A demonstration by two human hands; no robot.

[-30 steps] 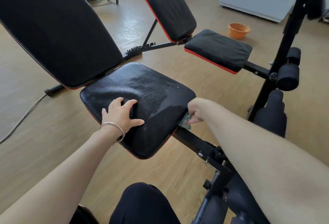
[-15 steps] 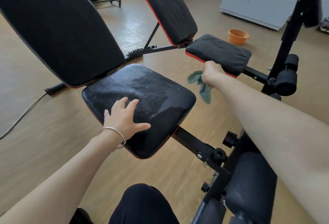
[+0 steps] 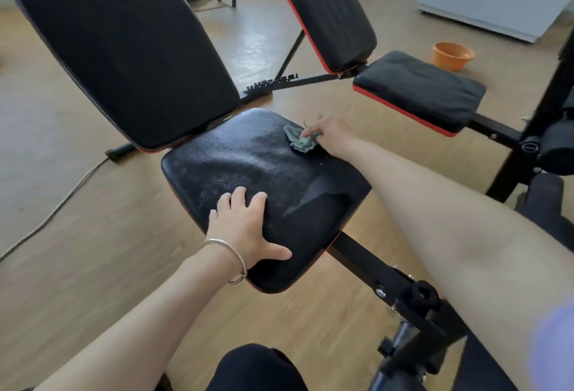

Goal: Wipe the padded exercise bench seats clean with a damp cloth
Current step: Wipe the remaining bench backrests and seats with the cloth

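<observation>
Fingers (image 3: 310, 131) on a green cloth (image 3: 299, 140), on the black seat (image 3: 242, 157).
Right hand (image 3: 330, 137) presses it down at the seat's far edge, middle of the frame; I cannot tell if it pinches. Left hand (image 3: 245, 230) lies flat, fingers spread, on the near edge.

Left hand (image 3: 245, 229) flat on near bench seat (image 3: 248, 160), right hand (image 3: 332, 137) pressing green cloth (image 3: 299, 139) on its far corner
</observation>
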